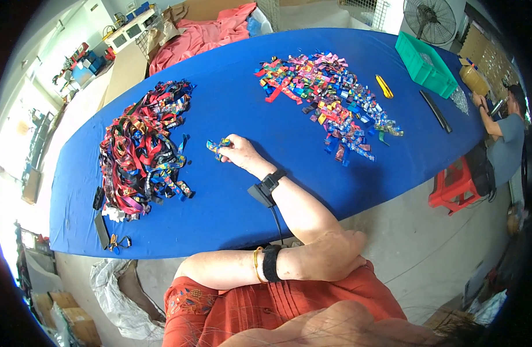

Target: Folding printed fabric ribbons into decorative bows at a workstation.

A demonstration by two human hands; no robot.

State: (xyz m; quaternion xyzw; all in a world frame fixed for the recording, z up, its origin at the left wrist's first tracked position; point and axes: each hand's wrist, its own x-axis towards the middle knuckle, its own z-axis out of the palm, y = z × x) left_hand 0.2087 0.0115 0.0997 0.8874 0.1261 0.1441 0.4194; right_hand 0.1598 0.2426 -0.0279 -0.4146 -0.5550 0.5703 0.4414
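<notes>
My right hand (241, 152) reaches over the blue-covered table (231, 202), fingers closed on a short folded ribbon strip (215, 147) patterned in blue and yellow. To its left lies a long heap of printed ribbon straps (143, 144) in red, black, blue and other colours. Farther off to the right spreads a pile of small folded ribbon pieces (335, 98) in many colours. My left forearm crosses my body, and my left hand (331, 255) rests at my right elbow; its fingers are mostly hidden.
Small orange-handled scissors (120, 244) lie at the near left edge. A yellow utility knife (384, 87), a black bar (435, 111) and a green crate (426, 65) are at the right. Beyond, a person (506, 136) works beside a red stool (455, 185).
</notes>
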